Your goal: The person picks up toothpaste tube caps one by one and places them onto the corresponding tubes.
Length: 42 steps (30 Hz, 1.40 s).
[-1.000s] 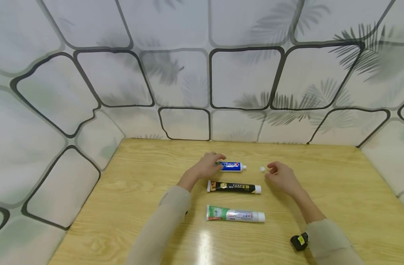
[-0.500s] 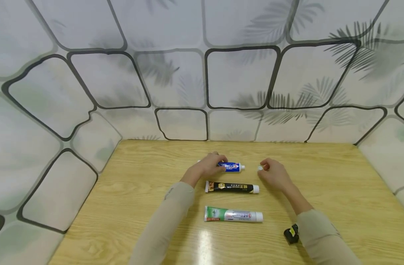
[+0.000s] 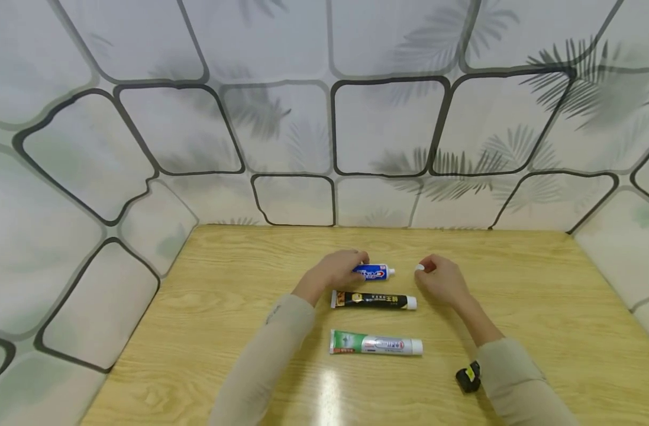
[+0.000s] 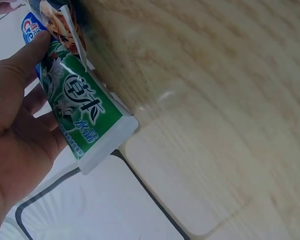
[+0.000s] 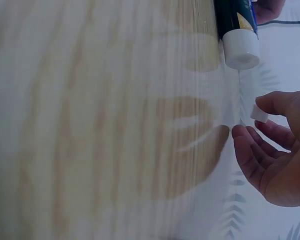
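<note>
At the back of the table, my left hand [image 3: 337, 269] grips a blue toothpaste tube [image 3: 374, 272] whose uncapped nozzle points right. Its green tail end [image 4: 85, 107] shows in the left wrist view, with the thumb lying across the tube. A short distance to the right, my right hand [image 3: 445, 279] pinches a small white cap [image 5: 260, 113] between thumb and finger. Cap and nozzle are apart. Nearer me lies a black toothpaste tube [image 3: 374, 300] with its white cap on. In front of that is a green and silver toothpaste tube [image 3: 376, 344], also capped.
A small black object with a yellow label [image 3: 468, 377] sits beside the right sleeve. The wooden table [image 3: 196, 307] meets a patterned wall covering [image 3: 292, 130] at the back and sides.
The right hand has picked up the white cap from the table and raised it slightly. The left hand has shifted a little to the right and taken hold of the blue tube.
</note>
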### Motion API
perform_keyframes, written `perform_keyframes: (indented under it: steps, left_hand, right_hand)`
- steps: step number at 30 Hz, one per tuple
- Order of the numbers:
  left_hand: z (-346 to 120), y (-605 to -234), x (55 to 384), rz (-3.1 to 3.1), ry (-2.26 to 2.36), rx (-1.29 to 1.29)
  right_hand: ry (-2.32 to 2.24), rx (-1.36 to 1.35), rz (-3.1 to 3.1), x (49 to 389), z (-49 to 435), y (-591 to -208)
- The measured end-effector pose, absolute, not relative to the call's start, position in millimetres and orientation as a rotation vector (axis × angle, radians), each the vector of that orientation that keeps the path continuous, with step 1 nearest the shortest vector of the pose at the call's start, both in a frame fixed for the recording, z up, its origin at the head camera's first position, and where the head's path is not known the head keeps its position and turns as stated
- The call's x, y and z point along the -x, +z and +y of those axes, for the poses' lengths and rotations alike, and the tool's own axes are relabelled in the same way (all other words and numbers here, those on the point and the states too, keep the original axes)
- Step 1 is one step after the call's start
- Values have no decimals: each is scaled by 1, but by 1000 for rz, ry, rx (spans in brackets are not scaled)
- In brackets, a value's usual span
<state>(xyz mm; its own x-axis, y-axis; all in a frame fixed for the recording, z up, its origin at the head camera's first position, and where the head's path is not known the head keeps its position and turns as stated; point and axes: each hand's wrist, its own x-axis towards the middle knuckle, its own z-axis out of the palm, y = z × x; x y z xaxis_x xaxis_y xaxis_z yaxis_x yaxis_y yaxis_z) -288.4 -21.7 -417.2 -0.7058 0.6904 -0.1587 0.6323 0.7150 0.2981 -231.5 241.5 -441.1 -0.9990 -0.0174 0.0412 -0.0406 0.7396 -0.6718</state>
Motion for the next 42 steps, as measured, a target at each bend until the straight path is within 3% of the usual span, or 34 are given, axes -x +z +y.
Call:
perform_keyframes:
  steps: [5, 14, 26, 42]
  left_hand:
    - [-27, -415, 285, 2734, 341, -1031]
    - [-37, -389, 278, 2655, 804, -1018]
    - [-46, -383, 243, 2199, 1393, -954]
    - [-57, -367, 200, 2128, 1485, -1077]
  right_hand:
    - [1227, -10, -2793, 224, 242, -435]
    - [1615, -28, -2568, 210, 240, -421]
    - [1709, -128, -2429, 185, 214, -395]
    - [1810, -355, -2277, 148, 208, -368]
